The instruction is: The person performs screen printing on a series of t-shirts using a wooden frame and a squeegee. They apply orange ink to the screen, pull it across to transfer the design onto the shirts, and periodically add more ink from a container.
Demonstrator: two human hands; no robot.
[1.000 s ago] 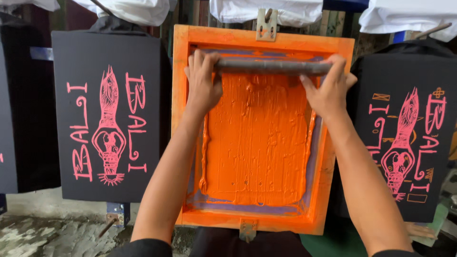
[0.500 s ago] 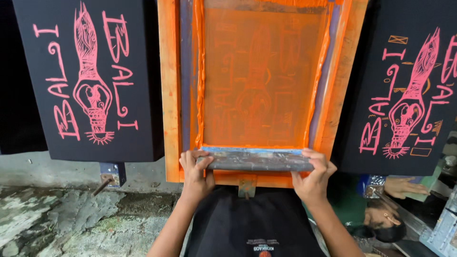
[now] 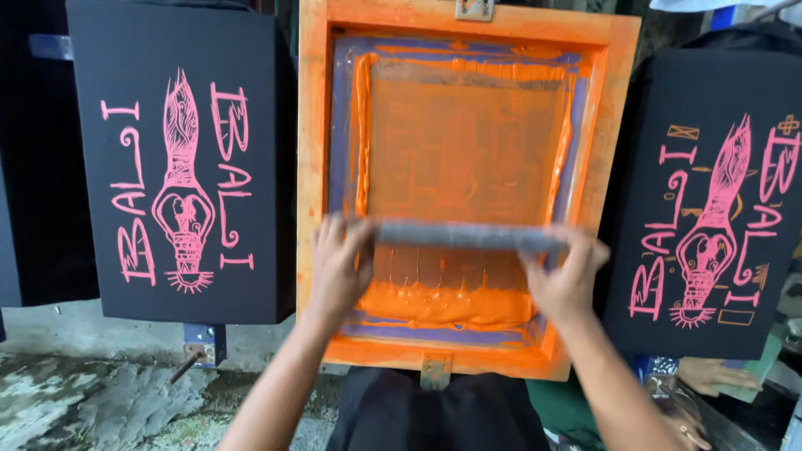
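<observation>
An orange wooden printing screen frame (image 3: 313, 167) lies flat before me, its mesh stained orange. A long grey squeegee (image 3: 468, 235) lies across the mesh, a little below the middle. My left hand (image 3: 338, 267) grips its left end and my right hand (image 3: 568, 276) grips its right end. A thick pool of orange ink (image 3: 451, 302) sits on the mesh just below the squeegee, near the frame's near edge.
A black shirt with a pink printed design (image 3: 180, 175) lies on a board to the left. Another black shirt with a pink and orange design (image 3: 718, 217) lies to the right. A worn concrete floor (image 3: 83, 401) shows at lower left.
The squeegee was pulled from the far end of the screen to the near edge, then moved back up toward the middle. It left the ink pooled below it.
</observation>
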